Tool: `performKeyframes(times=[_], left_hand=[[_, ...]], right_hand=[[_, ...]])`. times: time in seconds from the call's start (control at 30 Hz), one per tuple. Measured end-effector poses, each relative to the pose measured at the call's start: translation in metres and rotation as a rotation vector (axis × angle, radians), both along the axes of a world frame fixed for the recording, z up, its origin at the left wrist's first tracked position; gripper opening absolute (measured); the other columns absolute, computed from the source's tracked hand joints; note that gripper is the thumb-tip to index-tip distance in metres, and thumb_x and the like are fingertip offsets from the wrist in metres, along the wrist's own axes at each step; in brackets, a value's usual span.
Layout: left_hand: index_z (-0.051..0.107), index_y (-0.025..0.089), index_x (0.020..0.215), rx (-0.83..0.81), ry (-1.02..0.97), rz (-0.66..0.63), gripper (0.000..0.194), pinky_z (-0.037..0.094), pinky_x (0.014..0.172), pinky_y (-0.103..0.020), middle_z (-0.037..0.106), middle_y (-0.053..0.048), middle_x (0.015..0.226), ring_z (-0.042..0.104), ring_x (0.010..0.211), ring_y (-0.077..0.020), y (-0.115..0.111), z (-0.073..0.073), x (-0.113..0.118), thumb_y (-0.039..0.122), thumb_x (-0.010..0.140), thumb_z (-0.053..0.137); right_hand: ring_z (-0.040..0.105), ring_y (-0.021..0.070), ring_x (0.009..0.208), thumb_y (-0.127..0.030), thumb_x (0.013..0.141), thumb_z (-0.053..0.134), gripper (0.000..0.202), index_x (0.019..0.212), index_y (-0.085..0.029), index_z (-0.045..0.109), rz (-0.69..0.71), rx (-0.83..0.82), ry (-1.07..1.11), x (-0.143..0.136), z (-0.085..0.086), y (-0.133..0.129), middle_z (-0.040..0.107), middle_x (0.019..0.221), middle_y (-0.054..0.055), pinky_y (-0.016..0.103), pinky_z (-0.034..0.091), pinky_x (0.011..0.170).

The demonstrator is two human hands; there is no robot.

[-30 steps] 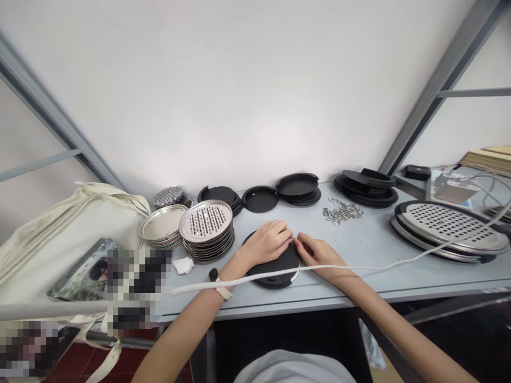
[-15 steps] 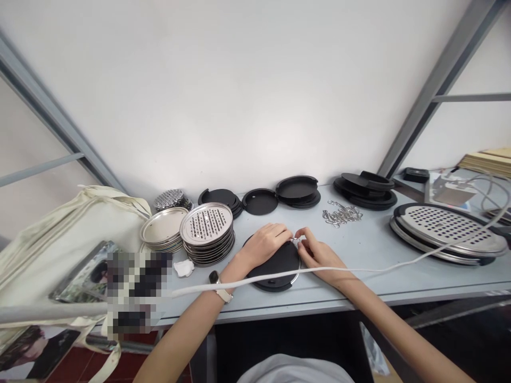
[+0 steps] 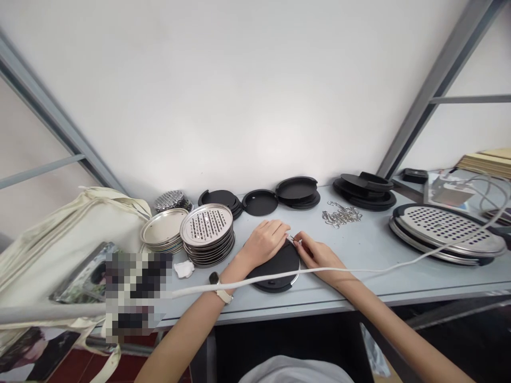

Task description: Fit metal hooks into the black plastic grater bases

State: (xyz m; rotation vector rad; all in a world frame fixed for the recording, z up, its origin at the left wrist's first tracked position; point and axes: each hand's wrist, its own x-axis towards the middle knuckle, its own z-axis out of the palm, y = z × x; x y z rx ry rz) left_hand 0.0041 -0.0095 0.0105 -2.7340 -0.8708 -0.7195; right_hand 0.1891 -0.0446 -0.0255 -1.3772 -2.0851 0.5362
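A black round plate [image 3: 275, 268] with a silvery rim on its right side lies near the table's front edge. My left hand [image 3: 265, 243] grips its far left part, fingers together and bent over the far edge. At the plate's far right edge, my right hand [image 3: 315, 252] pinches a small metal wire clip [image 3: 292, 239] between thumb and fingertips. The clip is partly covered by the fingers, so whether it is hooked on the plate I cannot tell. Behind and to the right is a heap of similar wire clips [image 3: 342, 215].
Left stand a stack of perforated metal discs [image 3: 206, 226], plain metal discs [image 3: 165, 226] and a cloth bag [image 3: 80, 234]. Black plates [image 3: 297, 189] line the wall. Larger perforated discs [image 3: 449, 226] lie right. A white cable [image 3: 371, 270] crosses before my wrists.
My left fingertips have come slightly lower and closer to the clip. My right fingers have closed more tightly around it. The plate has stayed in place.
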Motion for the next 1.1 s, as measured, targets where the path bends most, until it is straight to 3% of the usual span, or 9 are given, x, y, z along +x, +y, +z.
performKeyframes(times=[0.2, 0.27, 0.5, 0.77, 1.1], left_hand=[[0.049, 0.016, 0.085, -0.109, 0.015, 0.202, 0.02, 0.037, 0.06, -0.026, 0.057, -0.004, 0.08, 0.053, 0.069, -0.0147, 0.0016, -0.0046, -0.0011, 0.026, 0.093, 0.033], [0.049, 0.017, 0.079, -0.156, 0.052, 0.2, 0.023, 0.033, 0.055, -0.026, 0.057, -0.002, 0.075, 0.052, 0.063, -0.0137, 0.0014, -0.0057, -0.0018, 0.028, 0.092, 0.034], [0.051, 0.018, 0.073, -0.271, 0.125, 0.089, 0.021, 0.03, 0.055, -0.027, 0.06, -0.001, 0.071, 0.053, 0.062, -0.014, -0.0006, 0.0011, -0.006, 0.036, 0.083, 0.049], [0.054, 0.018, 0.071, -0.31, 0.125, 0.07, 0.021, 0.029, 0.054, -0.026, 0.061, -0.001, 0.07, 0.051, 0.059, -0.0129, -0.0012, 0.003, -0.0058, 0.033, 0.084, 0.048], [0.061, 0.015, 0.067, -0.321, 0.179, 0.24, 0.033, 0.032, 0.055, -0.027, 0.063, -0.006, 0.065, 0.055, 0.056, -0.0162, 0.0032, 0.0009, -0.0069, 0.036, 0.085, 0.043]], right_hand=[[0.053, 0.0152, 0.056, -0.035, 0.093, 0.025, 0.021, 0.092, -0.022, 0.042, -0.011, 0.009, 0.029, -0.0003, -0.0019, 0.0004, 0.055, 0.068, 0.0, 0.025, 0.038, 0.057], [0.052, 0.0151, 0.054, -0.035, 0.092, 0.027, 0.021, 0.092, -0.022, 0.043, -0.014, 0.005, 0.028, -0.0003, -0.0025, 0.0006, 0.055, 0.066, 0.0, 0.025, 0.037, 0.055], [0.051, 0.0147, 0.052, -0.036, 0.092, 0.028, 0.02, 0.091, -0.023, 0.044, -0.024, 0.01, 0.005, -0.0008, -0.0022, 0.0002, 0.054, 0.062, -0.001, 0.024, 0.035, 0.052], [0.051, 0.015, 0.052, -0.037, 0.093, 0.027, 0.021, 0.09, -0.023, 0.042, -0.016, 0.004, -0.003, -0.0014, -0.003, 0.0004, 0.053, 0.06, -0.002, 0.024, 0.035, 0.052], [0.049, 0.0145, 0.049, -0.036, 0.091, 0.029, 0.02, 0.088, -0.023, 0.044, -0.016, 0.002, 0.012, -0.0019, 0.0004, -0.0004, 0.052, 0.058, -0.002, 0.024, 0.033, 0.05]])
